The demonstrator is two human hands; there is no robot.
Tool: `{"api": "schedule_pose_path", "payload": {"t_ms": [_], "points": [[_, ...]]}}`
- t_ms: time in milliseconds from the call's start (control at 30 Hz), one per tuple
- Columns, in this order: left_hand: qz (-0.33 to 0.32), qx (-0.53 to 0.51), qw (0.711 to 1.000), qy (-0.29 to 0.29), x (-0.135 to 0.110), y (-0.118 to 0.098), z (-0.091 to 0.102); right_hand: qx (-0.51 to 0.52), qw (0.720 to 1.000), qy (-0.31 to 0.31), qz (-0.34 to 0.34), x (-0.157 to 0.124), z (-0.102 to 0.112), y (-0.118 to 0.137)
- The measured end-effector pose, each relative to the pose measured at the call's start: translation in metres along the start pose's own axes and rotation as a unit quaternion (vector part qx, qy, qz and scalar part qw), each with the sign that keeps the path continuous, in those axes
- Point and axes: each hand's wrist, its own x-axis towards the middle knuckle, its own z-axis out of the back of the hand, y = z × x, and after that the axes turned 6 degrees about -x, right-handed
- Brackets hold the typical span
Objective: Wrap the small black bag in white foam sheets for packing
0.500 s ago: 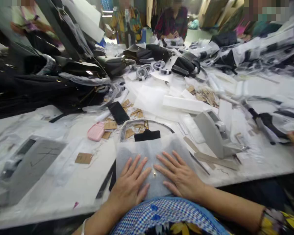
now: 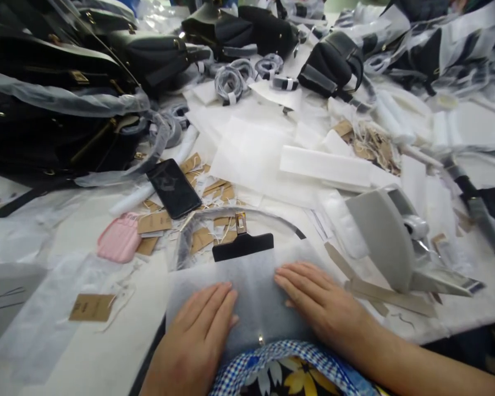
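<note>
A bag lies in front of me with a translucent white sheet (image 2: 247, 300) over it. Its black strap tab (image 2: 243, 246) with a gold buckle (image 2: 240, 221) sticks out past the sheet's far edge, beside a plastic-wrapped handle loop (image 2: 185, 236). A small gold fitting (image 2: 260, 340) shows near the sheet's close edge. My left hand (image 2: 196, 335) rests on the left part of the sheet, fingers straight and close together. On the right part lies my right hand (image 2: 319, 300), its fingers also stretched out side by side. Neither hand visibly holds anything.
Black bags (image 2: 66, 137) are heaped at the left. A phone (image 2: 174, 188), a pink pouch (image 2: 119, 237) and brown tags (image 2: 92, 307) lie nearer. White foam sheets (image 2: 256, 151) cover the middle. A grey tape dispenser (image 2: 379, 236) stands at the right.
My hands have moved apart toward the sheet's sides, and their spread fingers have come together. The view has tipped down and closer to the table.
</note>
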Motion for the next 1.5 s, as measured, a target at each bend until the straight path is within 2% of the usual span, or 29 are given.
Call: {"api": "schedule_pose_path", "payload": {"t_ms": [100, 200, 433, 567, 667, 900, 1100, 1233, 1367, 1500], "points": [[0.017, 0.02, 0.999, 0.021, 0.014, -0.002, -0.002, -0.017, 1.0, 0.022, 0.007, 0.011, -0.007, -0.003], [0.034, 0.025, 0.998, 0.05, 0.017, -0.002, -0.005, -0.022, 0.999, 0.045, 0.008, 0.016, -0.012, -0.004], [0.06, -0.036, 0.996, 0.06, 0.016, 0.003, 0.008, 0.025, 0.995, 0.097, 0.003, 0.03, 0.004, -0.009], [0.052, -0.052, 0.996, 0.05, 0.021, 0.004, 0.015, 0.065, 0.994, 0.088, 0.029, 0.032, 0.009, -0.015], [0.051, -0.048, 0.995, 0.064, 0.023, 0.004, 0.013, 0.059, 0.994, 0.074, 0.05, 0.03, 0.005, -0.017], [0.064, -0.048, 0.993, 0.084, 0.024, 0.005, 0.009, 0.046, 0.997, 0.059, 0.035, 0.032, -0.001, -0.014], [0.072, -0.064, 0.992, 0.085, 0.023, 0.006, 0.018, 0.083, 0.992, 0.079, 0.053, 0.035, 0.012, -0.018], [0.066, -0.095, 0.988, 0.106, 0.021, 0.004, 0.028, 0.124, 0.985, 0.094, 0.07, 0.035, 0.024, -0.019], [0.081, -0.116, 0.982, 0.124, 0.023, 0.005, 0.03, 0.143, 0.983, 0.11, 0.038, 0.035, 0.024, -0.019], [0.081, -0.087, 0.983, 0.141, 0.027, 0.01, 0.021, 0.111, 0.98, 0.167, 0.009, 0.04, 0.012, -0.021]]}}
